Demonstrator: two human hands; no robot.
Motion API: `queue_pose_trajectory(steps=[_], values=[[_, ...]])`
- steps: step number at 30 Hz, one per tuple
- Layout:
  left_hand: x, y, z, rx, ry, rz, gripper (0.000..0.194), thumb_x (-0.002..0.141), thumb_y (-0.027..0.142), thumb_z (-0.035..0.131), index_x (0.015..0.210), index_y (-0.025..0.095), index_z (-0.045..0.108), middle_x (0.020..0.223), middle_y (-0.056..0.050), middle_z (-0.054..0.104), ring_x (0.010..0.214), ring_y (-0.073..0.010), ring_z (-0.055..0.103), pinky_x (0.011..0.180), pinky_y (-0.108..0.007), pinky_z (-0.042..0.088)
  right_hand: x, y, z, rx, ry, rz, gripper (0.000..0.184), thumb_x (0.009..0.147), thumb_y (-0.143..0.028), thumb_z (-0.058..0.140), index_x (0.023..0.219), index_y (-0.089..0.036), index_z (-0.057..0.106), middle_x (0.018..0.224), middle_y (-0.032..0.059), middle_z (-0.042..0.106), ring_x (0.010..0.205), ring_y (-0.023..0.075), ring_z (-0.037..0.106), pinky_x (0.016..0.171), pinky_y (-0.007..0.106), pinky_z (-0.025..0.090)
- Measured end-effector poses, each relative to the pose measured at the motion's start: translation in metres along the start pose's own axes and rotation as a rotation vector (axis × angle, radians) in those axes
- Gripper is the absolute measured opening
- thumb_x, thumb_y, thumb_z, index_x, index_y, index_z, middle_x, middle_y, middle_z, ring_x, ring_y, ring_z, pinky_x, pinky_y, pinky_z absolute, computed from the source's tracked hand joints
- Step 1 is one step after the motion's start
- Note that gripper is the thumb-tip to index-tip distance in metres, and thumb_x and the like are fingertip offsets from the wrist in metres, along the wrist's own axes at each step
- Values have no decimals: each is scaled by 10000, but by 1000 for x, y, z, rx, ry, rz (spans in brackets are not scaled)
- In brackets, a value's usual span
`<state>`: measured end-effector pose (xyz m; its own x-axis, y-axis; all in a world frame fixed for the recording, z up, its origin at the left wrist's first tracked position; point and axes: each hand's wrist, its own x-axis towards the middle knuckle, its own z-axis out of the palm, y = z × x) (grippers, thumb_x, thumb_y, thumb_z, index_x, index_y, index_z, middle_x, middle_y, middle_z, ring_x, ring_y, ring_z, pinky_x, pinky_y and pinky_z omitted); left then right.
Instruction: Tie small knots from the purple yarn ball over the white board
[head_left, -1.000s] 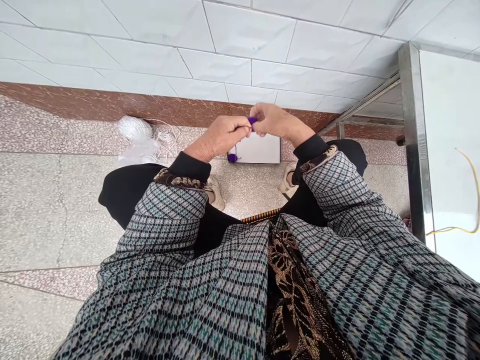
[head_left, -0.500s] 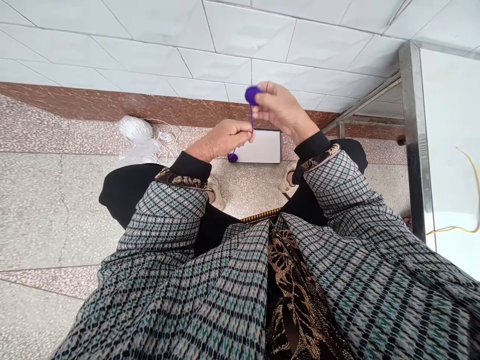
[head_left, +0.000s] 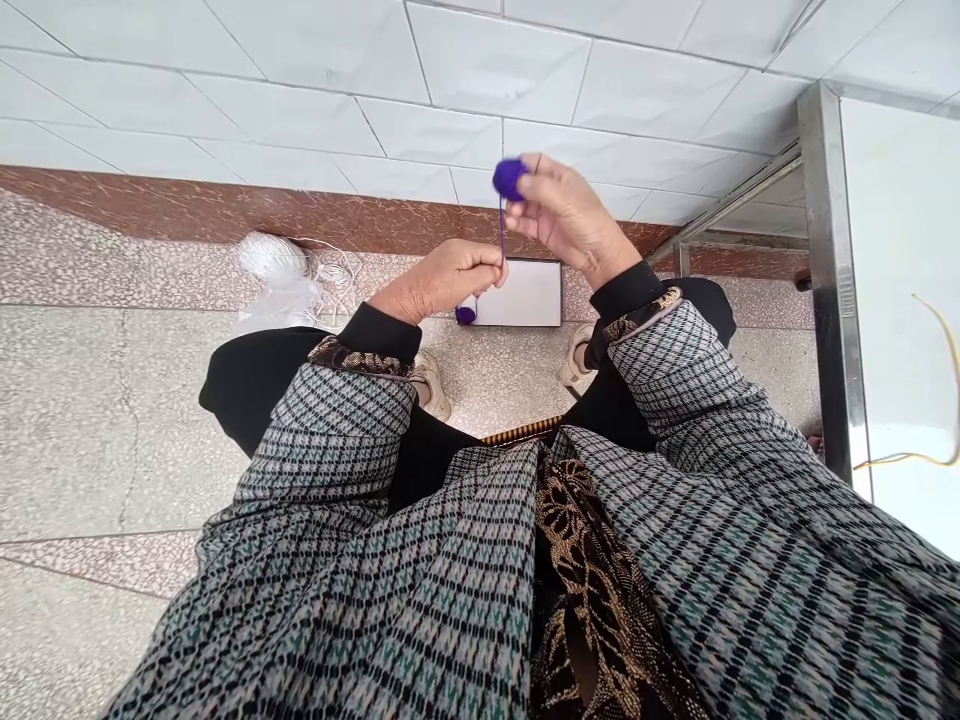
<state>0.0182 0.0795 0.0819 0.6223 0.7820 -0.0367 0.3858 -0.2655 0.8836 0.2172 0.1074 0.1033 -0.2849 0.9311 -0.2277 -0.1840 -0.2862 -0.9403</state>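
Between the fingers and thumb of my right hand (head_left: 559, 205) is a small purple ball of yarn (head_left: 509, 179). A strand of purple yarn (head_left: 502, 230) runs down from it, taut, to my left hand (head_left: 457, 275), which is closed and pinches the strand at the fingertips. Beneath my left hand, a second purple yarn ball (head_left: 466, 315) is at the left end of a shallow white box or tray (head_left: 525, 300) with a dark rim. Part of that tray is hidden behind my left hand.
A bundle of white cord (head_left: 271, 256) with clear plastic lies on the speckled floor at the left. At the right stands a metal-framed table (head_left: 900, 380) with a yellow cord (head_left: 915, 457) on its white top. A tiled wall (head_left: 480, 70) rises ahead.
My right hand and its yarn ball have moved up slightly, and the ball has turned a little. My left hand stays nearly still, holding the strand.
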Motion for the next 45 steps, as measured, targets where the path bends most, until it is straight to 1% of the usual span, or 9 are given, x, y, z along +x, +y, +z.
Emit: queue_pose_trajectory(steps=[5, 9, 18, 23, 27, 31, 35, 39, 45], values=[[-1, -5, -6, 5, 42, 8, 178, 834, 117, 569, 688, 174, 653, 607, 25, 564, 601, -119, 535, 675, -254, 437, -4, 1, -5, -642, -353, 220, 299, 798, 48, 797, 842, -177, 605, 686, -40, 612, 645, 113, 602, 580, 204, 483], [0, -8, -14, -22, 109, -8, 185, 817, 108, 541, 660, 186, 601, 597, 11, 542, 615, -140, 524, 678, -270, 446, -8, -3, -12, -497, -559, 210, 296, 739, -65, 890, 845, -175, 637, 753, -31, 666, 684, 106, 640, 638, 203, 535], [2, -1, -11, -34, 109, 15, 233, 876, 139, 507, 661, 186, 585, 691, -13, 616, 723, -148, 576, 832, -294, 511, -14, -11, -5, 66, -245, 36, 450, 788, -368, 938, 962, -245, 542, 809, -45, 632, 691, 112, 621, 627, 194, 546], [0, 6, -6, -40, -77, 22, 245, 896, 201, 528, 680, 173, 641, 717, -22, 672, 727, -143, 622, 860, -305, 528, -12, -14, 7, -32, -26, -57, 307, 962, -233, 765, 983, -262, 460, 879, -41, 572, 738, 107, 608, 751, 210, 570], [-4, 9, -4, -68, -136, -1, 234, 890, 231, 551, 691, 179, 663, 657, -12, 652, 670, -135, 625, 798, -286, 544, -4, -3, 3, -488, 100, -12, 324, 888, 25, 656, 890, -231, 457, 813, -45, 553, 648, 97, 537, 626, 211, 476], [-5, 9, -14, -85, -33, 10, 214, 853, 208, 569, 646, 192, 621, 616, -14, 606, 636, -142, 593, 729, -284, 530, -7, 0, -13, -731, -394, 166, 321, 743, 48, 761, 880, -188, 594, 763, -32, 638, 646, 113, 572, 571, 217, 451], [-4, 6, -22, -105, 54, 50, 228, 815, 141, 547, 596, 201, 567, 615, -18, 578, 627, -140, 555, 705, -290, 497, -16, -6, -24, -229, -669, 75, 411, 680, -222, 942, 946, -185, 630, 893, -18, 714, 703, 108, 637, 642, 216, 538], [-2, 4, -17, -107, 37, 56, 258, 828, 110, 535, 586, 196, 562, 609, -23, 585, 619, -141, 551, 700, -292, 487, -19, -14, -18, 120, -449, 8, 513, 667, -335, 966, 990, -219, 584, 902, -31, 710, 649, 86, 610, 657, 212, 553], [0, 8, -5, -63, -31, 3, 259, 844, 138, 543, 593, 189, 582, 577, -1, 584, 603, -130, 576, 728, -274, 520, -12, -11, 6, 105, -22, 51, 244, 929, -96, 720, 1012, -243, 544, 826, -55, 640, 655, 97, 627, 710, 199, 579]])
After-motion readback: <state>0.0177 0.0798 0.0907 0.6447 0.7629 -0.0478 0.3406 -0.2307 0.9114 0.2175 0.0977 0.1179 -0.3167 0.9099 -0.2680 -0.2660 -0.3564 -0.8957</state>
